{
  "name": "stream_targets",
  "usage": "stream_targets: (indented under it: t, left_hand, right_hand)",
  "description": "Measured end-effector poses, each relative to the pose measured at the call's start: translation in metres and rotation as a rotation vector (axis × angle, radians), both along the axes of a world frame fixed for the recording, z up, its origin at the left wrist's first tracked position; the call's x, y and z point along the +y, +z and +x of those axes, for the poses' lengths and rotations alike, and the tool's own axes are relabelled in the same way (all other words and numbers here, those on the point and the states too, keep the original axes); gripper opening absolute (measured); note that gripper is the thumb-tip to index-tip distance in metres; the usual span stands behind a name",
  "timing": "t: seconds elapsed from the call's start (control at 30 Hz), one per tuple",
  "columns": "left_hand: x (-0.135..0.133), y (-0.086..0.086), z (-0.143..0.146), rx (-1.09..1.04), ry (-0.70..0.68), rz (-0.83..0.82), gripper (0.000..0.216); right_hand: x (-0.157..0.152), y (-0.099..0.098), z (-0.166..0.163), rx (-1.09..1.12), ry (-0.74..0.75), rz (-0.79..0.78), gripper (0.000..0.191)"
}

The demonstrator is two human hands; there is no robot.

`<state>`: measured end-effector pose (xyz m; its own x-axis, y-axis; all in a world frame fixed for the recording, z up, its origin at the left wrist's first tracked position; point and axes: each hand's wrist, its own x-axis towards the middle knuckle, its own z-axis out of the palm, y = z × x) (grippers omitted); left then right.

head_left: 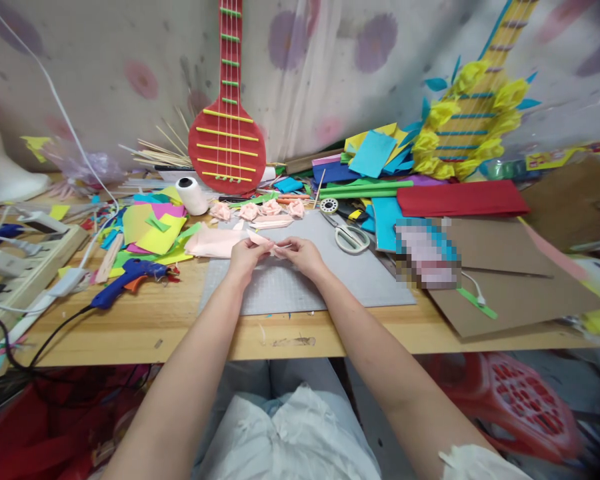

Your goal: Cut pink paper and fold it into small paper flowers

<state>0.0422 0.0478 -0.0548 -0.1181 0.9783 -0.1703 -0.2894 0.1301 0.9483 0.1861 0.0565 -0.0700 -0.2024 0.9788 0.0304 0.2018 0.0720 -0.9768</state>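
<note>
Left hand [247, 255]: pinches the pink paper strip [275, 248] above the grey mat [360, 280]
Right hand [303, 255]: pinches its other end
Strip axis: sideways, between both hands

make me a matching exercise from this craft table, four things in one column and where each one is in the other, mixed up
Things:
1. glue gun
2. scissors
3. red cardboard guitar
4. pink paper piece

Places:
A. pinched between the left hand and the right hand
B. leaning upright against the wall
C. lying on the wooden table, left of the grey mat
D. lying on the far right part of the grey mat

Pairs: 1-C, 2-D, 3-B, 4-A
</note>
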Motion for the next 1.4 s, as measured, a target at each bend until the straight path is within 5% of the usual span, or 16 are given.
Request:
stream_targets:
  t: [0.33, 0.6, 1.03, 1.17, 1.4]
  left_hand:
    - [-0.004, -0.007, -0.003, 0.067, 0.030, 0.112, 0.036]
    - [-0.004, -0.003, -0.002, -0.200, 0.163, 0.078, 0.031]
    - [-0.006, -0.005, -0.001, -0.088, 0.148, 0.112, 0.031]
    - [-0.009, -0.006, 0.001, 0.063, 0.098, 0.134, 0.032]
    - [-0.009, -0.007, 0.000, -0.050, 0.060, 0.151, 0.029]
  right_hand:
    - [-0.006, 0.003, -0.008, -0.213, 0.091, 0.233, 0.025]
    - [-0.010, 0.014, 0.000, -0.423, 0.080, 0.263, 0.020]
    - [-0.006, 0.009, 0.011, -0.278, -0.063, 0.140, 0.035]
    - [-0.010, 0.013, 0.006, -0.226, 0.077, 0.192, 0.033]
    - [-0.012, 0.011, -0.001, -0.147, 0.144, 0.035, 0.026]
